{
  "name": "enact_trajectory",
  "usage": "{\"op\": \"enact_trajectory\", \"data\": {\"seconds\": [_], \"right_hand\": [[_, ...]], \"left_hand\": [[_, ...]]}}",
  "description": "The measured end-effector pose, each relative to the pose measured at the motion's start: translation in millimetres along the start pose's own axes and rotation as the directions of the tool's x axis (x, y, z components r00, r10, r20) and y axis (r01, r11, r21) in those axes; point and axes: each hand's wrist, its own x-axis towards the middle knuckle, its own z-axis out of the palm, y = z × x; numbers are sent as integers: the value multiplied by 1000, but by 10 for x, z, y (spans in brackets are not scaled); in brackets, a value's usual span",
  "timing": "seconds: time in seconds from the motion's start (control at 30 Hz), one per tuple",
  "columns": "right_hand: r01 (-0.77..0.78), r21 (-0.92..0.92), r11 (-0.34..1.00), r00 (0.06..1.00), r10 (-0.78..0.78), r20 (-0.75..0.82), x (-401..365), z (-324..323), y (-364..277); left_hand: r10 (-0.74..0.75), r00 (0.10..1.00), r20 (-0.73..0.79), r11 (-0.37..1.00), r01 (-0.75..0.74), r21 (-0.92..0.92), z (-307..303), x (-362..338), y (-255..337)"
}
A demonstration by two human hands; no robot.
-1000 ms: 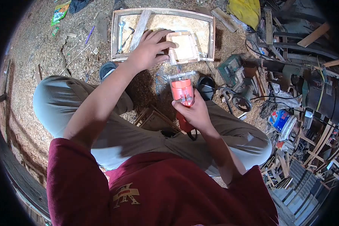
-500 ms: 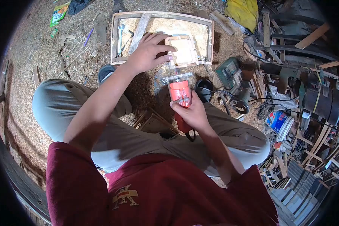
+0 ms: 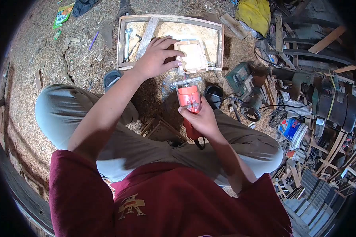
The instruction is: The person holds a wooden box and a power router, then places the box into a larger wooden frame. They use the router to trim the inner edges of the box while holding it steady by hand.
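My left hand [image 3: 157, 59] is closed on the left side of a small square wooden frame [image 3: 204, 59], thumb at the near corner and fingers along its edge. The frame overlaps the near side of a larger wooden tray [image 3: 222, 43] strewn with sawdust. Wrapped around the body of a red trim router [image 3: 188, 96] is my right hand [image 3: 203, 118]. The router's clear base faces away from me, and its bit end is right at the frame's near left corner. Its cord hangs below the grip.
Across the tray lies a grey wood strip [image 3: 148, 35], with a wrench [image 3: 127, 38] at its left. A green metal case [image 3: 241, 79] and a dark ring-shaped part [image 3: 250, 112] sit at the right. Several wood scraps, a paint bucket [image 3: 294, 130] and machinery crowd the right side.
The view has shifted slightly. The frame, still in my left hand, sits slightly lower in view; the router stays at its near edge in my right hand.
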Motion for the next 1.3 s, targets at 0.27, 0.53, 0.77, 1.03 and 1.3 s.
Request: {"op": "enact_trajectory", "data": {"seconds": [0.27, 0.53, 0.77, 1.03, 1.3], "right_hand": [[18, 7, 1000, 1000, -18, 4, 15, 1, 37], [12, 0, 1000, 1000, -12, 4, -27, -21, -107], [14, -3, 1000, 1000, -14, 7, -3, -3, -17], [-12, -8, 1000, 1000, 12, 10, -17, -17, -88], [-4, -3, 1000, 1000, 4, 14, 6, -4, -14]], "left_hand": [[-11, 1000, 3, 1000, 11, 0, 16, -5, -8], [-23, 1000, 17, 999, 24, -42, -17, 4, 15], [-26, 999, 22, 999, 27, -31, 10, 1, -12], [-36, 999, 35, 999, 36, -17, 12, 2, -18], [-44, 998, 48, 998, 45, -33, 13, 12, -31]]}}
